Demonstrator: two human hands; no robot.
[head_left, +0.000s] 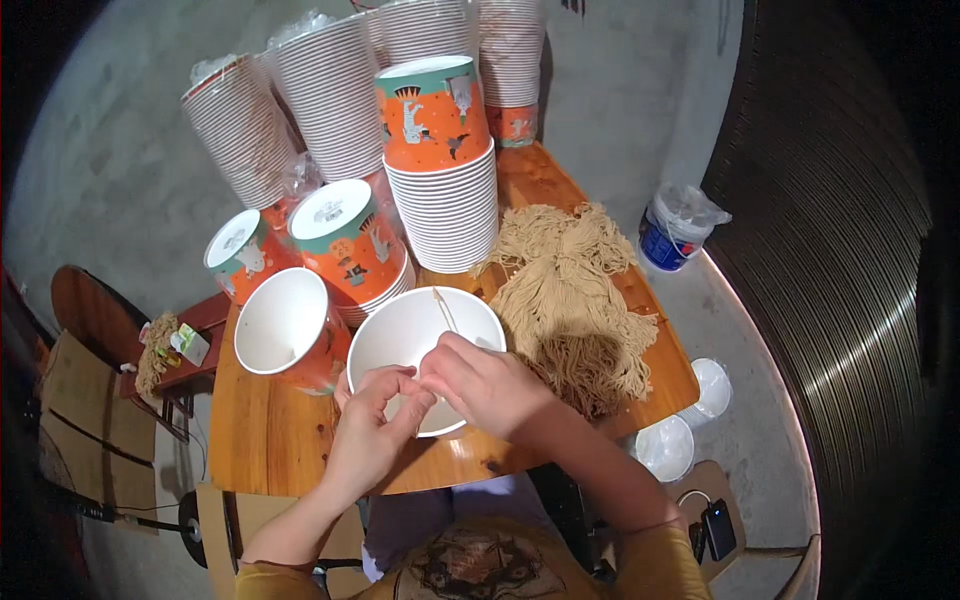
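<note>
Head view: left hand and right hand meet over central white paper bucket; cannot tell whether grasping. Tan yarn bundle right of bucket.

Blocked beyond white paper bucket by bucket stack; hemmed left by open printed bucket, right by yarn bundle; passable over worktop at front left.

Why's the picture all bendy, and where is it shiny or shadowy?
In the head view, the fisheye lens bends straight edges and leaves black corners; same head view: glare streaks the dark ribbed wall at right, a dark shadow covers the lower part of the beige yarn bundle, soft shading shows inside the centre paper bucket.
</note>
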